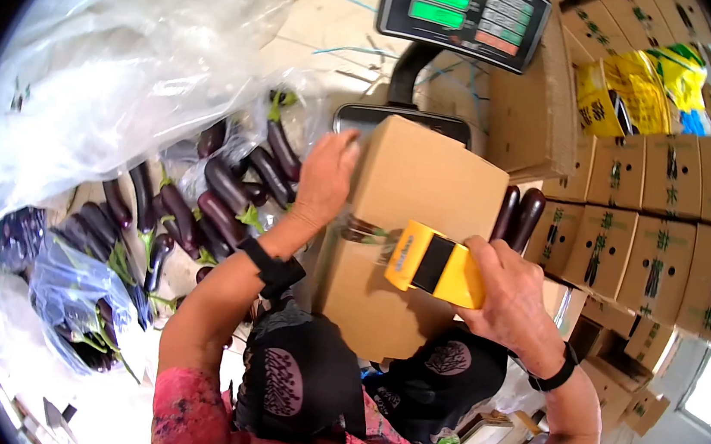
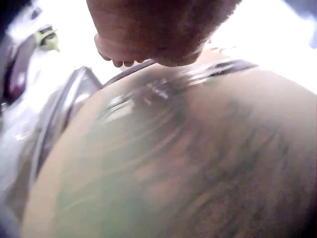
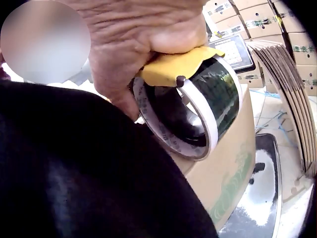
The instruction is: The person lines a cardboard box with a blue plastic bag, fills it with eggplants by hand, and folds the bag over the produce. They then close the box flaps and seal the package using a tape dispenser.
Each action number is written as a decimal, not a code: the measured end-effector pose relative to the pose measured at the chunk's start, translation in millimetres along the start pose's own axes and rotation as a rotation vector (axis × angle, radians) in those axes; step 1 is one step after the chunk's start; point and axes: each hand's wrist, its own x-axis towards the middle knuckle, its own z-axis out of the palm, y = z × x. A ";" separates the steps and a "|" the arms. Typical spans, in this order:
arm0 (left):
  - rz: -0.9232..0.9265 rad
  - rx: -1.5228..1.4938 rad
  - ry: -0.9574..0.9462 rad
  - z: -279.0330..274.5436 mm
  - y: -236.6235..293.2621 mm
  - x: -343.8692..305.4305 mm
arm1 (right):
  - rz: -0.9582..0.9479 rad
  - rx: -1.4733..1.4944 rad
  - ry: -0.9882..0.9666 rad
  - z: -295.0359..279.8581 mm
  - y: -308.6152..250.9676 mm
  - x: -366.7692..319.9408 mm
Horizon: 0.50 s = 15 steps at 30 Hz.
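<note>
A closed cardboard carton (image 1: 430, 169) stands between the person's knees and a scale. My right hand (image 1: 508, 294) grips a yellow tape dispenser (image 1: 470, 273) over the carton's near right part. In the right wrist view, its yellow body (image 3: 173, 67) is under the palm, with a wide tape roll (image 3: 218, 94) below. My left hand (image 1: 325, 180) is at the carton's upper left edge, its fingers pointing away from the body. A shiny strip of tape (image 1: 363, 230) lies across the carton's left edge; the left wrist view shows this tape (image 2: 158, 89) close below the hand.
Beyond the carton stands a scale with a lit display (image 1: 464, 12) and a metal platform (image 1: 353, 118). Many eggplants (image 1: 225, 182) lie on the left among clear plastic sheeting (image 1: 129, 68). Flattened cartons (image 1: 527, 110) lean at the right, before stacked printed boxes (image 1: 661, 245).
</note>
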 end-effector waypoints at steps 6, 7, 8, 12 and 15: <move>0.659 0.551 -0.239 7.7 99.5 44.3 | -0.033 0.033 0.037 1.7 7.1 -3.1; 0.653 0.584 -0.245 10.9 100.4 45.6 | -0.040 0.041 0.047 3.2 9.9 -3.6; 0.649 0.608 -0.264 12.0 102.4 44.7 | -0.048 0.054 0.055 5.1 10.5 -4.8; 0.684 0.706 -0.263 16.6 108.7 48.6 | -0.056 0.075 0.054 5.8 11.2 -4.3; 0.652 0.741 -0.333 22.2 116.8 48.5 | -0.041 0.096 -0.016 1.0 12.9 -5.3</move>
